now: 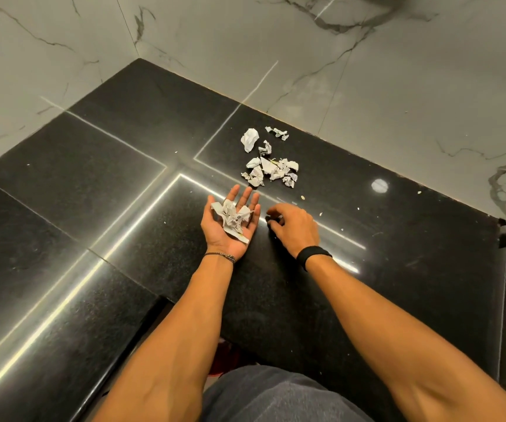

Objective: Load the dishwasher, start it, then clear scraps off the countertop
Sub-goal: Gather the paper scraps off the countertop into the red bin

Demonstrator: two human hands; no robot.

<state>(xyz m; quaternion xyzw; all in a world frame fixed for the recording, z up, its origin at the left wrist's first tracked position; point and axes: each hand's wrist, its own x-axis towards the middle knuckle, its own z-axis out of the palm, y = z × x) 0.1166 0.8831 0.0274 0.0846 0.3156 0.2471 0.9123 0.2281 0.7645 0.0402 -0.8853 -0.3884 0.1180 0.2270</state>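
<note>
Head view, left hand: the left hand [230, 219] lies palm up just above the desk [123, 178], fingers straight and spread, carrying a wad of gathered scraps [232, 217] in the palm.
Head view, right hand: the right hand [294, 226] is palm down just beside the left, fingers curled with the tips at the desk surface. Whether they pinch a small bit cannot be told.
Scraps on the desk: a loose pile of crumpled paper [268, 169] sits just beyond the fingertips of both hands. Two stray pieces [249, 140] lie farther out from the hands, near the marble wall [367, 71].
Crumbs: small pale crumbs [302, 197] are scattered beyond and to the right of the right hand.
Wrists: a black band [314, 254] is on the right wrist and a thin bracelet [221, 255] on the left.
Progress: this looks like the last stage, clearing scraps. Part is collected in the left palm; the larger pile, the strays and the crumbs remain. The dishwasher is out of view, so its loading and starting cannot be confirmed.
Writing: the paper shows faint grey marks, none of them readable. No brand or label is visible.
</note>
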